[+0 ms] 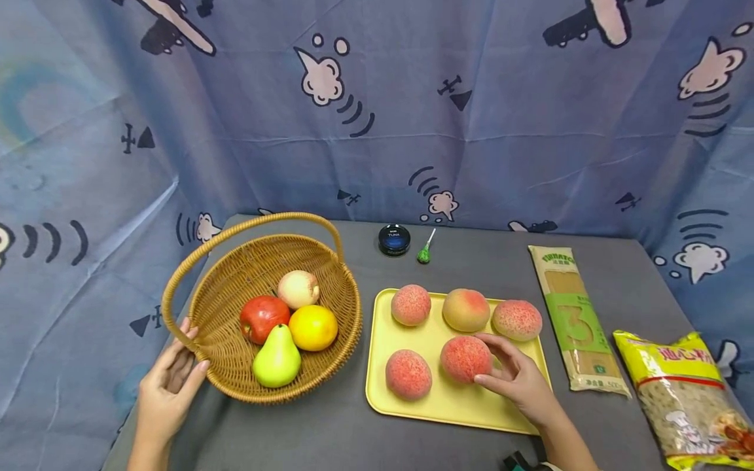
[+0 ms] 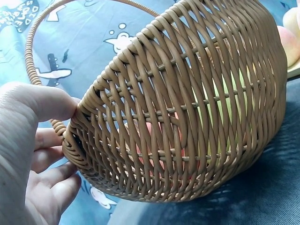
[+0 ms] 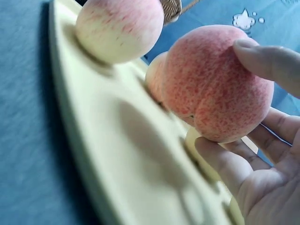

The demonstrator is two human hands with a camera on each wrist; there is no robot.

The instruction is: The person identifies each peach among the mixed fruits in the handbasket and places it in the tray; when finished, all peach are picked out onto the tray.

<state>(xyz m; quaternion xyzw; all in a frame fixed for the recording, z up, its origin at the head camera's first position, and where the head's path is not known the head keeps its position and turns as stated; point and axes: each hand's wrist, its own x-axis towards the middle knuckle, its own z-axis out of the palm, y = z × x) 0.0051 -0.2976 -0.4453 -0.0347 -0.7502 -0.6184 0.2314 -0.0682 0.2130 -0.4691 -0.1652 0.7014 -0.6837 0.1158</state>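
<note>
My left hand (image 1: 167, 383) grips the rim of a wicker basket (image 1: 226, 307) at the foot of its tall handle; the left wrist view has the thumb on the near side of the rim and fingers beyond. Inside the basket lie a red apple (image 1: 264, 319), a green pear (image 1: 277, 358), an orange-yellow fruit (image 1: 313, 328) and a pale round fruit (image 1: 298, 289). My right hand (image 1: 518, 379) holds a red-speckled peach (image 1: 466, 359) between thumb and fingers over a yellow tray (image 1: 453, 409). Several other peaches (image 1: 409, 375) sit on that tray, below and behind the held one.
Behind the tray are a dark round tuna tin (image 1: 394, 240) and a green lollipop (image 1: 424, 253). To the right lie a long noodle pack (image 1: 580, 324) and a yellow-topped bag (image 1: 686, 399) near the table's edge. A patterned blue curtain (image 1: 377, 131) hangs behind the grey table (image 1: 294, 435).
</note>
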